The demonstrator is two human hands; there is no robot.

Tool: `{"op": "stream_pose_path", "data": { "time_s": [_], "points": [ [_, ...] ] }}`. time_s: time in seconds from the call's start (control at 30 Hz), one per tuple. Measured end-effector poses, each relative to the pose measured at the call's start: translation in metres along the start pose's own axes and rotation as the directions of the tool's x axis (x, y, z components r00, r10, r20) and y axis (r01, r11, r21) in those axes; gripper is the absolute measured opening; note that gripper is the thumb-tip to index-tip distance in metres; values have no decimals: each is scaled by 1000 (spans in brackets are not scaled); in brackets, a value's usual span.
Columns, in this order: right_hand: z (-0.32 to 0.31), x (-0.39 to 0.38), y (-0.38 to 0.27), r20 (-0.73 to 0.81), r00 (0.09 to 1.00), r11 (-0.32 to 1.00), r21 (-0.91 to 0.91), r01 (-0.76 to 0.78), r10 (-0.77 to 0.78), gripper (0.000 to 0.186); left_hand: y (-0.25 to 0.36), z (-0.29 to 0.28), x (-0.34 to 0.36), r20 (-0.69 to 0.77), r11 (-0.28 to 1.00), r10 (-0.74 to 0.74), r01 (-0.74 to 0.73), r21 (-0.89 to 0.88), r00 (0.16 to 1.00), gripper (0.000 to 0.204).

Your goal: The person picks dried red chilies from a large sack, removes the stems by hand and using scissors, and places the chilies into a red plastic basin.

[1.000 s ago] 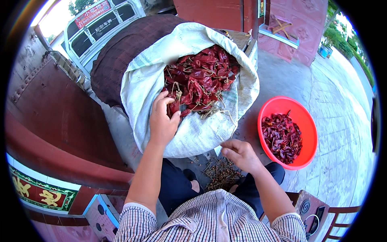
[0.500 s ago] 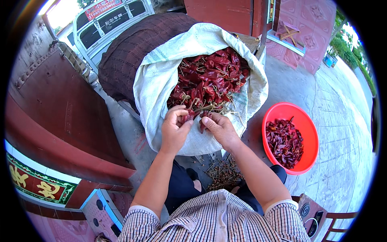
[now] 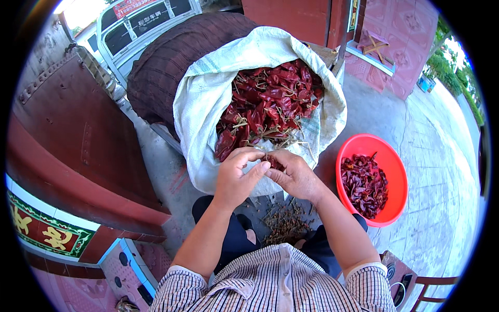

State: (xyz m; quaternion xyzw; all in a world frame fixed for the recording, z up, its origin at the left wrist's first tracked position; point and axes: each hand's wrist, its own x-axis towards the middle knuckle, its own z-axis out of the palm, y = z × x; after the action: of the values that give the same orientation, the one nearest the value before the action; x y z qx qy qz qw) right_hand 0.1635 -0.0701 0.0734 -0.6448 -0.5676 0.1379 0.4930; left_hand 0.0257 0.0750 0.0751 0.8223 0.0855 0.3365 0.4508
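A white woven sack point(image 3: 200, 122) lies with its mouth rolled wide, full of dried red chilies point(image 3: 275, 99) with pale stems. Over its near rim my two hands meet, fingertips almost touching. Closed around a dried chili point(image 3: 274, 163) is my right hand point(image 3: 297, 176), which covers part of it. My left hand point(image 3: 236, 178) is pinched at the stem end of the same chili; its fingertips partly hide the grip. To the right, a red plastic basin point(image 3: 397, 179) on the floor contains a heap of dried chilies point(image 3: 364, 184).
Bits of stem point(image 3: 286, 221) litter the ground between my feet. Behind the sack is a large bundle under dark cloth point(image 3: 176, 57), with a white truck cab point(image 3: 148, 23) beyond it. A dark red metal gate point(image 3: 78, 135) stands left. A small wooden stool point(image 3: 375, 46) sits far right.
Both hands have drawn slightly nearer to me and closer together, away from the chilies in the sack. The chili pieces formerly apart in each hand are now seen as one between them.
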Motion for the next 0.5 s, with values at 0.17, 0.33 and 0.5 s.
{"op": "stream_pose_path", "data": {
  "time_s": [0.17, 0.33, 0.5],
  "points": [
    [-2, -5, -19, 55, 998, 998, -55, -3, 6, 31, -8, -1, -7, 157, 860, -127, 187, -475, 980, 23],
    [-1, -3, -27, 186, 982, 999, 10, -32, 29, 32, -7, -6, -10, 174, 767, -103, 190, -613, 979, 17],
    [13, -4, -19, 190, 981, 987, 145, -69, 40, 37, -15, 7, -22, 82, 621, -135, 149, -769, 987, 9]
  ]
}}
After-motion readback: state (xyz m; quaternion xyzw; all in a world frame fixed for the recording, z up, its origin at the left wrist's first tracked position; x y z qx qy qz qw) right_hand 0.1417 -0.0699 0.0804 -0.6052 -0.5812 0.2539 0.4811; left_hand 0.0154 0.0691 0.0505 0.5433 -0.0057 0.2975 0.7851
